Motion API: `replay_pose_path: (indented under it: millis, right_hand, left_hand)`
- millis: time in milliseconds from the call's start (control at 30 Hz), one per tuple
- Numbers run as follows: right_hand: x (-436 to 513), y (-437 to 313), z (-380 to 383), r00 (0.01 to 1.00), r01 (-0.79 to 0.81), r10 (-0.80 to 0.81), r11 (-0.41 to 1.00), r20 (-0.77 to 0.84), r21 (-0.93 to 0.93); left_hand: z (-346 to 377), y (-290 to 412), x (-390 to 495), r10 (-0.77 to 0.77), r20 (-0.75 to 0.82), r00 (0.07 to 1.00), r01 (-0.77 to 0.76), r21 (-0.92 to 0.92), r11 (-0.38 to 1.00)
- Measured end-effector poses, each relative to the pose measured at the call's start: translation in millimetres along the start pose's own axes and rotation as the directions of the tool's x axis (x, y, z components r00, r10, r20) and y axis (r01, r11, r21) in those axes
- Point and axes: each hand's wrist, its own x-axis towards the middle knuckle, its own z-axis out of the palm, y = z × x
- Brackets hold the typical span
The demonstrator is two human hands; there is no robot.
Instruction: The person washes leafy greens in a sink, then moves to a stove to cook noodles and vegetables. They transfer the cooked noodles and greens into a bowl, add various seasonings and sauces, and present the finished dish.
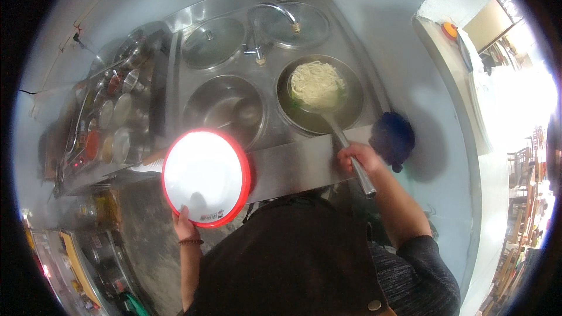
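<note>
My left hand (pixel 185 224) grips the near rim of a round white bowl with a red edge (pixel 203 175), held left of my body. The bowl's inside is bright with glare and bears some writing. My right hand (pixel 361 157) is closed round the metal handle of a strainer (pixel 343 136). Pale noodles (pixel 317 84) with some green leaves lie in the strainer's head, over the right front pot (pixel 354 109) set in the steel counter. Whether the noodles touch the liquid, I cannot tell.
Beside the noodle pot is an open pot (pixel 210 109) with liquid. Two lidded pots (pixel 214 43) and a chrome faucet (pixel 281 8) are behind. Containers of ingredients (pixel 123 109) stand at the left. A dark blue object (pixel 393 138) is by the right wall.
</note>
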Motion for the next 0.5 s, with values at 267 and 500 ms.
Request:
replay_pose_path:
  millis: [267,500]
  right_hand:
    - [21.1,-21.5,16.8,0.984,-0.175,0.139,0.85,0.108,0.497]
    - [31.4,2.7,7.3,1.0,0.006,-0.006,1.0,-0.029,-0.007]
  left_hand:
    - [1.0,2.1,0.6,-0.007,-0.003,1.0,0.007,0.036,0.999]
    - [-1.0,1.3,1.9,0.009,0.012,1.0,-0.01,0.043,0.999]
